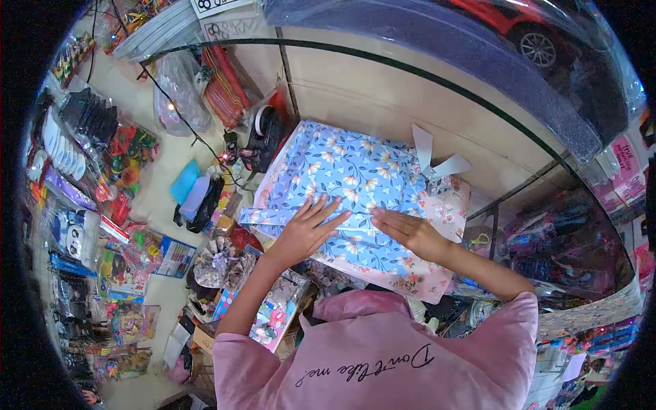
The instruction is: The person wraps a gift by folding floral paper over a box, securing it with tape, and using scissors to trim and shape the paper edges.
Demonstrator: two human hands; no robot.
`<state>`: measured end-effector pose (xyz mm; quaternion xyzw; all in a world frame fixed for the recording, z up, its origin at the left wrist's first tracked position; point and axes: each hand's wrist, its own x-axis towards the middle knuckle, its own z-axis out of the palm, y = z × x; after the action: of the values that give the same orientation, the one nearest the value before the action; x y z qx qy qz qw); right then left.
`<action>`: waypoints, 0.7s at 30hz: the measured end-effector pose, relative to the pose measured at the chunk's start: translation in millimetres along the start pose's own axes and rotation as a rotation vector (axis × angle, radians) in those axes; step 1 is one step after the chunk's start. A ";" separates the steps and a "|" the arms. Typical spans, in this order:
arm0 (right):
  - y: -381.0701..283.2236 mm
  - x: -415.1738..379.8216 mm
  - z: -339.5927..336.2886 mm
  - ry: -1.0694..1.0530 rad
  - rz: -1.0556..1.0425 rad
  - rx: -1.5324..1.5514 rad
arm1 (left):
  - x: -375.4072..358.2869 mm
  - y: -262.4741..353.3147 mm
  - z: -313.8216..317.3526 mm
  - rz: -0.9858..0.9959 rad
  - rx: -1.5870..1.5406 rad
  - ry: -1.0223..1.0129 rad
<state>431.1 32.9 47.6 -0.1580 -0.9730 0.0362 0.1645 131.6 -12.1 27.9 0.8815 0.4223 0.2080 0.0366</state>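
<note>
A package in blue floral wrapping paper [352, 160] lies flat in front of me, with a fold running across its near part. My left hand [311, 229] rests on the fold's left side, fingers spread and flat. Opposite it, my right hand [406, 232] presses on the fold with fingers stretched out close together. Neither hand grips anything that I can see. Beneath the package, a pink floral sheet [427, 273] sticks out at the right and near side. Two white pointed pieces [441, 162] stand out beyond its far right corner.
A black tape dispenser [263, 140] with a white roll stands left of the package. Packaged goods [130, 253] cover the left side. A dark-edged glass panel [410, 65] curves along the far side. A thin black cable [174, 102] runs down at left.
</note>
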 end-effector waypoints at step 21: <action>-64.3 56.8 -7.4 -0.027 0.215 -0.038 | -4.0 13.6 -4.7 -0.097 0.040 -0.026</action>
<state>363.6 -9.8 80.0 -0.2640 -0.9531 0.0372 0.1434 137.4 -24.3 34.1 0.8632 0.4680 0.1861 0.0342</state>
